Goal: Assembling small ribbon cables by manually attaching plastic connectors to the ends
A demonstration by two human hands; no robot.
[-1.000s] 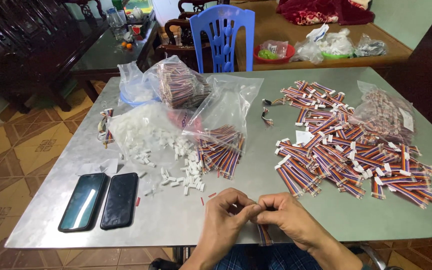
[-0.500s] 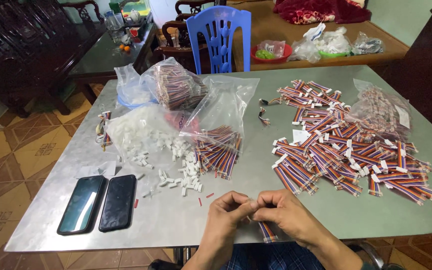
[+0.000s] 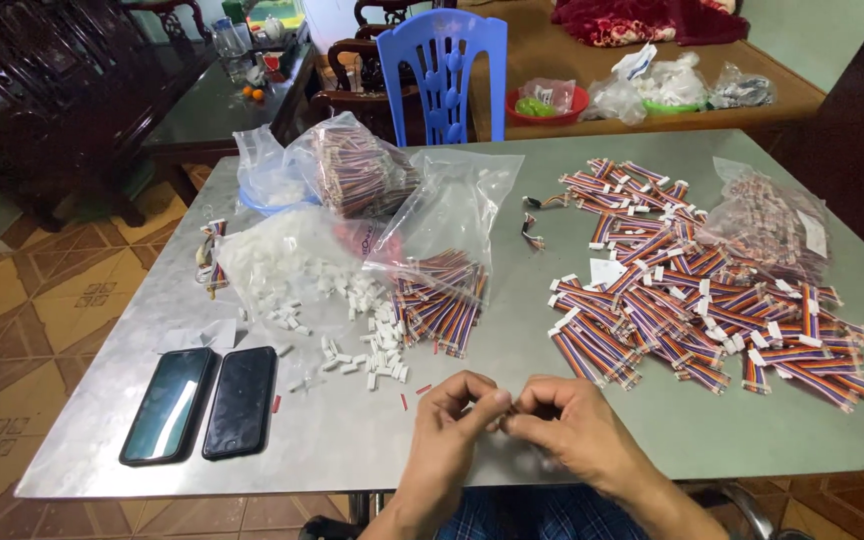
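Head view, left hand (image 3: 455, 412) and right hand (image 3: 564, 425) pinched together, fingertips touching

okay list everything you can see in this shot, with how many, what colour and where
grey metal table: one, fills the view
black smartphones: two, side by side, near left edge
loose white plastic connectors: many, spilling from a clear bag, centre left
striped multicolour ribbon cables: large heap, white-tipped, right half
clear plastic bags of striped cables: two, centre back; a third bag at far right
blue plastic chair: one, behind the table
red bowl: one, on the brown table behind
dark wooden furniture: upper left
left hand: one, near edge, fingers pinched on something too small to tell
right hand: one, fingers meeting the left's
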